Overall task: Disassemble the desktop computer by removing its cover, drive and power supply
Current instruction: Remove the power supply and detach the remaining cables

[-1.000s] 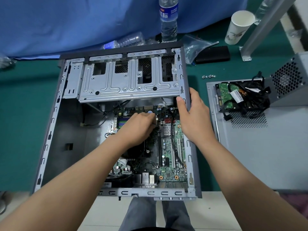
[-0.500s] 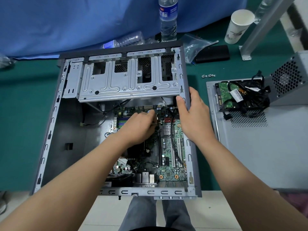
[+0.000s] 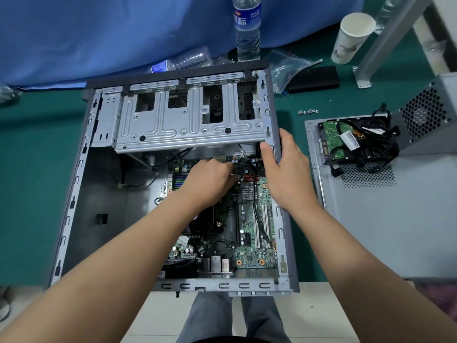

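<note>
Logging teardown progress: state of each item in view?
Case: open, cover off.
Cover: flat on the table.
Drive: out, on cover.
Power supply: out, on cover.
Left hand: at motherboard connectors.
Right hand: gripping case edge.
Paper cup: upright.

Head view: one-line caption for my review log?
Left hand works on the motherboard while right hand grips the open computer case edge.
</note>
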Demonstrator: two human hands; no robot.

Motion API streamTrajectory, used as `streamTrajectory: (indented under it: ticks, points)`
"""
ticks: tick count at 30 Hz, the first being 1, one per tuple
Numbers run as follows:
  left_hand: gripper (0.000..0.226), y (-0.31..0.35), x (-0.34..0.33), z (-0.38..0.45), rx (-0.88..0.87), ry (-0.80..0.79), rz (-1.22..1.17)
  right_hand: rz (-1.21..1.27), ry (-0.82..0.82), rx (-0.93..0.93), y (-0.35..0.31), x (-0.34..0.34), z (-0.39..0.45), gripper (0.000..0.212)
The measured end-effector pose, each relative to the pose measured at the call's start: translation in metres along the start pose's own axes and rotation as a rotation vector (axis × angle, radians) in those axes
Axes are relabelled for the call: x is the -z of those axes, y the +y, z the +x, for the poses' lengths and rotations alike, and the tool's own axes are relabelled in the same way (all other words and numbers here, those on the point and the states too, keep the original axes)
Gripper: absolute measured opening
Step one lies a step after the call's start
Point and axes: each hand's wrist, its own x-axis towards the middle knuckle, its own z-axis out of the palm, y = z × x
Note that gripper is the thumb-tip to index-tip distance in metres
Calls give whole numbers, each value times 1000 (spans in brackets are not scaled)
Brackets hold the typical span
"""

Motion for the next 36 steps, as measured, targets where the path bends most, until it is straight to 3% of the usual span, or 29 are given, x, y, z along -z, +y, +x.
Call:
streamTrajectory:
  ticks: [4,10,16,20,25,31,36]
  points:
    - [30,2,0,0,62,-34,-41,-5,5,-3,0,0,0,51]
    - [21,-3,9,-1,29,-202,-332,-3,2,7,0,0,1,50]
    - [16,-8,7,1,-54,-165,-134,-4,2,7,0,-1,0,50]
    - [23,-5,3,4,-33,-47,29,-5,7,9,0,0,1,49]
    - [30,-1,1,7,-10,-44,162,1,4,6,1,-1,0,49]
    - [8,-8,5,6,-75,-200,-40,-8,-3,1,1,-1,1,51]
    - [11,-6,1,3,-73,-101,34,-8,-4,2,2,-1,1,52]
